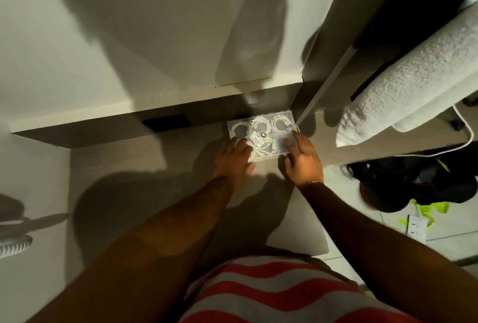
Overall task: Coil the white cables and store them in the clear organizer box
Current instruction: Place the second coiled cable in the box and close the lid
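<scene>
On the counter by the wall, the clear organizer box (262,137) with coiled white cables (280,124) looks light and slidey, so both hands, left hand (234,159) and right hand (302,161), lie flat and spread on its near corners.

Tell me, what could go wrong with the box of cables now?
The clear organizer box sits at the far edge of the desk; a push from the left hand or right hand might jam it against the wall. If the lid isn't latched, a coiled white cable could spring loose.
</scene>
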Motion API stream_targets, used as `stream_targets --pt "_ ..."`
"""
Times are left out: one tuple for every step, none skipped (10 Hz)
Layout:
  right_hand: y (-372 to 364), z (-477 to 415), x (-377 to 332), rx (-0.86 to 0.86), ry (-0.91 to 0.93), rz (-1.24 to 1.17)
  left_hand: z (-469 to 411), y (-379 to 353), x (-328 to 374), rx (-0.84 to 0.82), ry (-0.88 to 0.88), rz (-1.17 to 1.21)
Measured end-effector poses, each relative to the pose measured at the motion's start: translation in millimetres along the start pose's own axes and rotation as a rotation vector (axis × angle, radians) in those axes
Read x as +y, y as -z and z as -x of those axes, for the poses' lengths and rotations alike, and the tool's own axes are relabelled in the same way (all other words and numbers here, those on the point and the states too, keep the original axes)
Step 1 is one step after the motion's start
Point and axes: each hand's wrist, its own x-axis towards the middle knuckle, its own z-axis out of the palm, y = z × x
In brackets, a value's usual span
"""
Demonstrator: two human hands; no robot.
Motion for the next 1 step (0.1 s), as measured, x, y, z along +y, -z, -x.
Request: stream_targets --pt "9.3 -6.9 -26.0 0.040 0.107 0.059 12.5 9.0 -7.5 0.121 0.041 -0.025"
